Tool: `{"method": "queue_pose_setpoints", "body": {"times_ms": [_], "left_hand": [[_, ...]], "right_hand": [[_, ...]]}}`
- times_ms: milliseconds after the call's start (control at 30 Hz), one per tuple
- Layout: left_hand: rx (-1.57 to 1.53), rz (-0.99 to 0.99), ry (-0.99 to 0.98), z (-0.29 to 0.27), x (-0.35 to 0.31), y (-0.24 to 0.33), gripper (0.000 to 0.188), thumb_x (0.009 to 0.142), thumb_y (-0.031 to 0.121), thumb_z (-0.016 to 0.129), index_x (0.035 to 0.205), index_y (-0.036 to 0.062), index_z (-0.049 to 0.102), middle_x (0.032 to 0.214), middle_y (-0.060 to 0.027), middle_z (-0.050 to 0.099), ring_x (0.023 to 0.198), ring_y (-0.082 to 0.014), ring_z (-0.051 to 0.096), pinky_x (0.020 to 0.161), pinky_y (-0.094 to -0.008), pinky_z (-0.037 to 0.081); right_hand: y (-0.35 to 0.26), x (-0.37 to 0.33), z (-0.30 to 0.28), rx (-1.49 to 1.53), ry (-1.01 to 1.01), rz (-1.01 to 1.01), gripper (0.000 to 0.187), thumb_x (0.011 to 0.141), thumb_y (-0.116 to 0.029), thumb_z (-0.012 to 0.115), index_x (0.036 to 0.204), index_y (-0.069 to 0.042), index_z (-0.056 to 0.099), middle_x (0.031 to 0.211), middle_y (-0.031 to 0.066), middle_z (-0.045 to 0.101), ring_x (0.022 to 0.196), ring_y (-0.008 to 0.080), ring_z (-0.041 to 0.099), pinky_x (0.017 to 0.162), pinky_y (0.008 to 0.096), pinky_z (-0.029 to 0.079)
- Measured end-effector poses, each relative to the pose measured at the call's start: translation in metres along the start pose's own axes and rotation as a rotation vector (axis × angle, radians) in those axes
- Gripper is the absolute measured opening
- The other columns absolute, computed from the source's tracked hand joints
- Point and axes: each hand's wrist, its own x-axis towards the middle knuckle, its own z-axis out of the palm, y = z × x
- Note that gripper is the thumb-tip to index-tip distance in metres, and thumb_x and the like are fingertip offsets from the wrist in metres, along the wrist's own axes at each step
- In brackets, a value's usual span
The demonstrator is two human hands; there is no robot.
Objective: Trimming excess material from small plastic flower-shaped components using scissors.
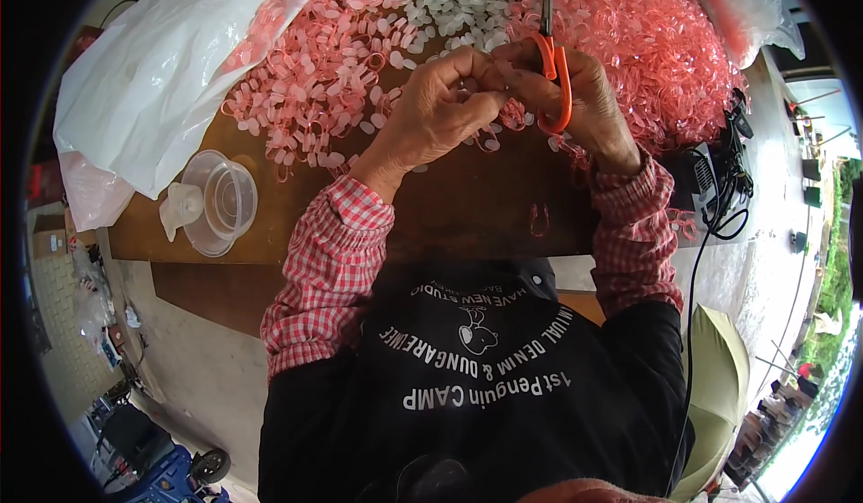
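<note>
My right hand (593,112) is closed around a pair of scissors (565,98); their orange handles rest against the fingers and the metal blades point away from me. Fingertips of my left hand (440,112) are pinched together and meet those of the right hand. Whatever they grip is too small and too hidden to make out. Beyond both hands lie heaps of small plastic pieces: pink loops with flat oval tabs (301,98) on the left, whitish ovals (458,4) in the middle, and a tall mound of glossy pink pieces (643,49) on the right.
A large white plastic bag (162,89) covers the table's left side. Near it stands a clear round tub (235,202) beside a crumpled pale wad (182,206). One pink U-shaped piece (539,220) lies near the front edge. Black cables (728,184) hang at the right.
</note>
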Motion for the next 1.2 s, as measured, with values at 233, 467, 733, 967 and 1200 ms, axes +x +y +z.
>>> {"method": "queue_pose_setpoints", "body": {"times_ms": [233, 467, 733, 967, 1200], "left_hand": [[-0.009, -0.010, -0.009, -0.001, 0.001, 0.001, 0.006, 0.086, 0.004, 0.067, 0.090, 0.0010, 0.062, 0.100, 0.0011, 0.055, 0.081, -0.0038, 0.053, 0.070, -0.0203, 0.047], [0.340, 0.231, 0.114, -0.002, 0.002, -0.005, 0.014, 0.082, 0.006, 0.074, 0.088, -0.0002, 0.063, 0.103, -0.0043, 0.054, 0.085, -0.0110, 0.057, 0.068, -0.0239, 0.050], [0.471, 0.363, 0.150, -0.001, 0.005, -0.011, 0.010, 0.083, 0.002, 0.071, 0.088, -0.0005, 0.063, 0.101, -0.0069, 0.055, 0.086, -0.0158, 0.058, 0.071, -0.0270, 0.050], [0.536, 0.393, 0.146, 0.003, 0.003, -0.007, 0.009, 0.090, 0.008, 0.066, 0.093, 0.0004, 0.063, 0.102, -0.0037, 0.056, 0.087, -0.0109, 0.056, 0.074, -0.0242, 0.047], [0.491, 0.394, 0.197, 0.005, 0.002, -0.005, 0.008, 0.090, 0.007, 0.064, 0.094, -0.0007, 0.063, 0.103, -0.0049, 0.057, 0.087, -0.0124, 0.057, 0.074, -0.0253, 0.047]], "right_hand": [[-0.001, -0.001, -0.007, -0.014, -0.010, 0.036, 0.021, 0.092, -0.015, 0.066, 0.106, 0.000, 0.063, 0.077, -0.0034, 0.059, 0.066, 0.0037, 0.051, 0.055, 0.0202, 0.040], [0.008, 0.000, -0.006, -0.089, 0.048, -0.046, 0.018, 0.091, -0.017, 0.068, 0.099, -0.001, 0.063, 0.072, -0.0028, 0.057, 0.060, 0.0029, 0.049, 0.051, 0.0191, 0.038], [0.010, -0.001, -0.001, -0.113, 0.124, -0.040, 0.026, 0.090, -0.017, 0.069, 0.108, 0.001, 0.063, 0.076, -0.0013, 0.061, 0.061, 0.0028, 0.050, 0.052, 0.0184, 0.039], [0.008, -0.003, -0.007, -0.037, 0.076, -0.018, 0.028, 0.089, -0.014, 0.070, 0.111, 0.000, 0.060, 0.078, -0.0026, 0.060, 0.062, 0.0025, 0.049, 0.052, 0.0185, 0.038], [0.013, -0.002, -0.004, -0.111, 0.121, 0.022, 0.022, 0.087, -0.011, 0.071, 0.105, -0.001, 0.064, 0.085, 0.0023, 0.066, 0.077, 0.0064, 0.060, 0.066, 0.0218, 0.050]]}}
